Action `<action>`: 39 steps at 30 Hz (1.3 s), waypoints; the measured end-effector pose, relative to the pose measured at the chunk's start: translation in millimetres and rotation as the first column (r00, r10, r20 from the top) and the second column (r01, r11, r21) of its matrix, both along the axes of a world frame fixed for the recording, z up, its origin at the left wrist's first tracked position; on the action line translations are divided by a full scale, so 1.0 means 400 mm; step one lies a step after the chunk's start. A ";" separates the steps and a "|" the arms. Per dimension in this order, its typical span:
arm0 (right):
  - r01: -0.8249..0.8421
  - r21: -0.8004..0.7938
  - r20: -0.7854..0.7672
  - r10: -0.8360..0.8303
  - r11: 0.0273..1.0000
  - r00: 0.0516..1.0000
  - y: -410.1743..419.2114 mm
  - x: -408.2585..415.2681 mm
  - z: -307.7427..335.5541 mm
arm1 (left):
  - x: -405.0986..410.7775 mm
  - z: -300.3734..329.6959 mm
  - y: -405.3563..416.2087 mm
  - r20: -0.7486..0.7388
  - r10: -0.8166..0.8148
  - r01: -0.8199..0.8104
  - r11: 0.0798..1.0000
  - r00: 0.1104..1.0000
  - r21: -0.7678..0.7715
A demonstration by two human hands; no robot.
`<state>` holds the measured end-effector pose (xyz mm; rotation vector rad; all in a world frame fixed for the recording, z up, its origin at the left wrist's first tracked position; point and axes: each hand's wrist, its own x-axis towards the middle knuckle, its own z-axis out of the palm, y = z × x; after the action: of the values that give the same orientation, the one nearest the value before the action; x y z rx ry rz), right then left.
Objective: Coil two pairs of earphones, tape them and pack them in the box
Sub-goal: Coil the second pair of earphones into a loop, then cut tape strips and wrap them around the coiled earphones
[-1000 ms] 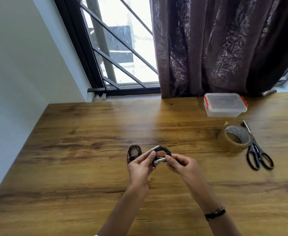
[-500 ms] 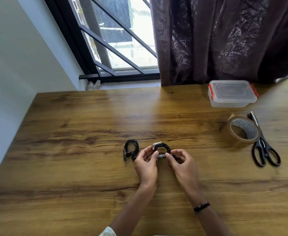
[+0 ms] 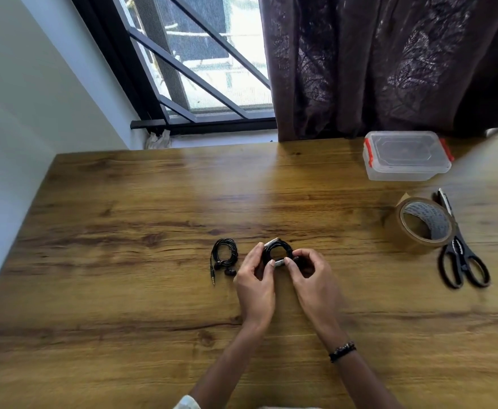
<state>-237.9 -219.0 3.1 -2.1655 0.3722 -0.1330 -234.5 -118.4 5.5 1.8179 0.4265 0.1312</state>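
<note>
grip: both hands are pinched onto the same coil, left hand (image 3: 255,286) holding its left side, right hand (image 3: 312,278) nipping the pale tape strip at the front, so neither is free

held coil: black earphone loop (image 3: 277,250), just off the counter near the middle, with pale tape bits at its far and near edge

other coil: second pair of earphones (image 3: 225,256) lies wound up just left of the hands, plug and buds poking out the near side, no tape on it that I can make out

feel: looks super light and springy to me, thin cable that wants to unwind, so I'd keep hold across the bundled strands, not on a bud or plug

box: clear box (image 3: 407,156) with red clips, lid on, far right by the curtain, well apart

tools: tape roll (image 3: 421,224) and scissors (image 3: 463,261) touching, off to the right

room: bare counter (image 3: 124,261) all round the hands, front edge out of view
</note>
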 end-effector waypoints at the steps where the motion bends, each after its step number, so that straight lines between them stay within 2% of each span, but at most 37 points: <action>1: -0.001 -0.009 0.000 0.001 1.000 1.000 -0.001 0.001 -0.003 | 0.000 0.000 0.000 -0.005 -0.013 0.013 1.000 1.000 0.009; 5: -0.007 0.007 0.014 0.007 1.000 1.000 -0.005 0.005 -0.014 | -0.005 0.001 0.000 -0.019 -0.053 0.053 0.998 0.998 0.016; 9: 0.024 0.091 -0.008 -0.024 0.996 1.000 -0.014 0.004 -0.013 | -0.010 0.008 0.006 -0.035 -0.060 0.060 0.998 0.998 -0.005; 15: 0.025 0.175 -0.038 -0.019 0.984 0.999 -0.024 -0.003 -0.007 | -0.037 0.035 0.002 -0.035 -0.186 0.189 0.967 0.982 0.169; 18: 0.007 0.191 0.025 -0.012 0.982 1.000 -0.032 -0.025 -0.003 | -0.061 0.058 -0.008 0.032 -0.230 0.218 0.951 0.973 0.221; 23: -0.016 0.244 0.133 -0.017 0.970 0.991 -0.062 -0.084 0.045 | -0.094 0.092 -0.027 0.125 -0.275 0.251 0.952 0.953 0.175; 29: -0.014 0.249 0.171 -0.029 0.968 0.985 -0.127 -0.141 0.080 | -0.104 0.119 -0.055 0.153 -0.270 0.270 0.963 0.951 0.021; 39: -0.008 0.162 0.227 -0.029 0.987 0.974 -0.302 -0.134 0.141 | -0.076 0.145 -0.199 0.163 -0.223 0.237 0.968 0.961 -0.077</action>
<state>-291.6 -339.9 59.4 -1.9630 0.2529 -0.3433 -264.7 -198.0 63.5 1.7352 0.1085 0.0869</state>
